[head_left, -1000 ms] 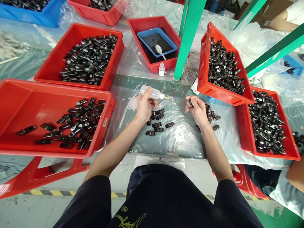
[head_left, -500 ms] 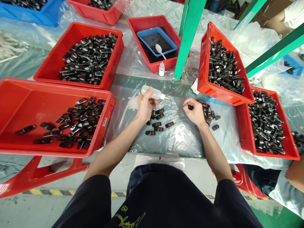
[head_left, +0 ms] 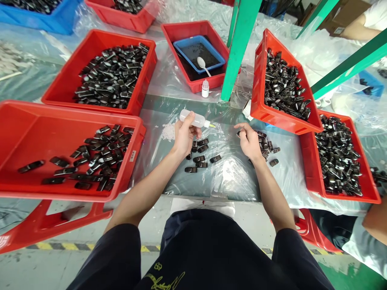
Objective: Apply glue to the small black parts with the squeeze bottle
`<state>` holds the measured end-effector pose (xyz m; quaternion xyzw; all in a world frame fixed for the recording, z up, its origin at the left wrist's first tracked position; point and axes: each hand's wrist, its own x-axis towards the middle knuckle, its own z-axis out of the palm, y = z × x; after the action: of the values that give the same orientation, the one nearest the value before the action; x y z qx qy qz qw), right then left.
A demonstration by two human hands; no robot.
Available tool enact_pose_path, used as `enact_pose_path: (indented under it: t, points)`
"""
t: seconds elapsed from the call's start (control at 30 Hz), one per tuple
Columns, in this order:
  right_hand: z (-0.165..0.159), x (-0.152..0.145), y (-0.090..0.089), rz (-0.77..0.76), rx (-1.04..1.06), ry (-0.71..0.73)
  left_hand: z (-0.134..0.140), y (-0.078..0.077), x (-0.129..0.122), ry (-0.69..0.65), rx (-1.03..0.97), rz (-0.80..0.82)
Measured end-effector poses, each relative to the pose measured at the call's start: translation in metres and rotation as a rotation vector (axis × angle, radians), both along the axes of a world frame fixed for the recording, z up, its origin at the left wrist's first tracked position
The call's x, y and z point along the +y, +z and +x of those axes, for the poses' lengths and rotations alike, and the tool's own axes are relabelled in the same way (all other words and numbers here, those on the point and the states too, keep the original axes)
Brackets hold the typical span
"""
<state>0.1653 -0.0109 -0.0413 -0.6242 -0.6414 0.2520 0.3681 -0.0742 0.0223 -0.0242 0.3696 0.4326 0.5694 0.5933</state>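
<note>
My left hand [head_left: 186, 135] is wrapped round a translucent squeeze bottle [head_left: 193, 118], which lies nearly level with its yellow-green nozzle pointing right. Just below that hand, several small black glossy car-shaped pieces [head_left: 200, 159] are scattered on the plastic-covered table. My right hand [head_left: 249, 141] has its index finger stretched left and its other fingers curled. A black piece [head_left: 238, 133] shows at its fingertips, mostly covered by the fingers. Beside and behind this hand lies a loose pile of the same pieces [head_left: 266, 147]. White granules [head_left: 168, 132] lie left of the bottle.
Red bins of black pieces stand at left [head_left: 69, 108] and right [head_left: 311, 161]. Behind the bottle are a red bin [head_left: 208, 82] holding a blue tray [head_left: 222, 61] with a white spoon [head_left: 202, 63], a small dropper bottle [head_left: 205, 89] and a green post [head_left: 238, 48]. Other people sit at right.
My right index finger has straightened out to the left from its curled position, and the black piece at the fingertips has shifted slightly left and up. My left hand and the squeeze bottle stay put.
</note>
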Motion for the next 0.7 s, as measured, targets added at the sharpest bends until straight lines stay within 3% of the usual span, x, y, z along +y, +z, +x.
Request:
enact_pose_path:
  t: [0.2,0.5,0.7]
  points:
    - [-0.008,0.000,-0.004,0.037,0.234,0.075,0.001,-0.001,-0.002,-0.015,-0.011,0.001]
    - [-0.020,-0.011,0.016,0.007,0.386,0.187,0.001,0.000,-0.002,-0.015,0.008,-0.009]
    - [-0.026,-0.012,0.013,-0.129,0.563,0.203,0.001,-0.003,-0.001,-0.026,-0.042,0.034]
